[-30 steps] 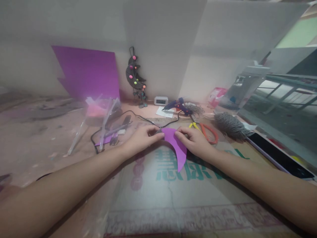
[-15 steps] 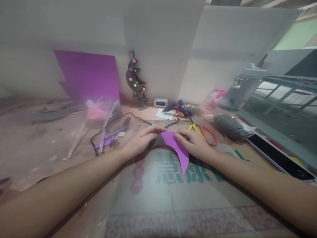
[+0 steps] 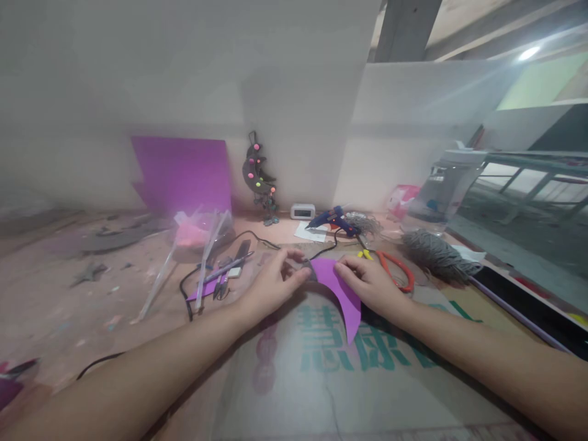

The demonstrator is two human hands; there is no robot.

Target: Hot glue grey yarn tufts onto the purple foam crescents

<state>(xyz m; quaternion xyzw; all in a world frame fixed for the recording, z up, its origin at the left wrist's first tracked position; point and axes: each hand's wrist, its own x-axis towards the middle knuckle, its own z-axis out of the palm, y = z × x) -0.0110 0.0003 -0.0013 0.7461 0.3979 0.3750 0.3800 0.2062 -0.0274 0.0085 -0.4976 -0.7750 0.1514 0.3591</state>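
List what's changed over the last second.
View tilted up, so everything sits lower in frame. Left hand flattened over the grey-wrapped end of the purple crescent, then spread its fingers with the thumb at that end; whether it holds on now is unclear. Unchanged: right hand pinching the crescent; glue gun and grey yarn in place.

A pale grey wall (image 3: pixel 184 92) backs the pinkish worktop (image 3: pixel 105 318); at right, a grey pillar (image 3: pixel 408 30), a glowing lamp (image 3: pixel 529 54) and, blurrily, what looks like a green-framed table (image 3: pixel 528 160) on grey floor (image 3: pixel 487 208).
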